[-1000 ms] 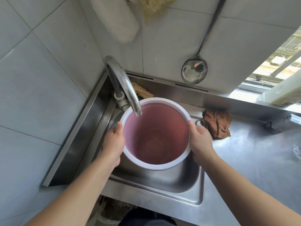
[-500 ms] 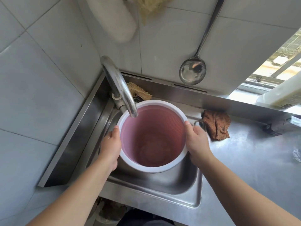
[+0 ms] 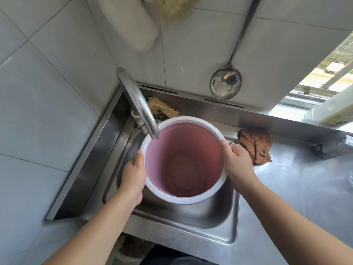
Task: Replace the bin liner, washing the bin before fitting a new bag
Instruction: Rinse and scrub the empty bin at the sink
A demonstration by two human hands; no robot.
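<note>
Over the steel sink [image 3: 225, 222], both hands' fingers curl round the pink bin [image 3: 184, 161], left hand [image 3: 133, 174], right hand [image 3: 238, 161].

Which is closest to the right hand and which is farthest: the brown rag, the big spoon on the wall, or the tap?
1. Brown rag: on the counter, just beside the right hand.
2. Tap: across the pink bin, spout over its left rim.
3. Ladle: hanging up on the wall tiles.
</note>
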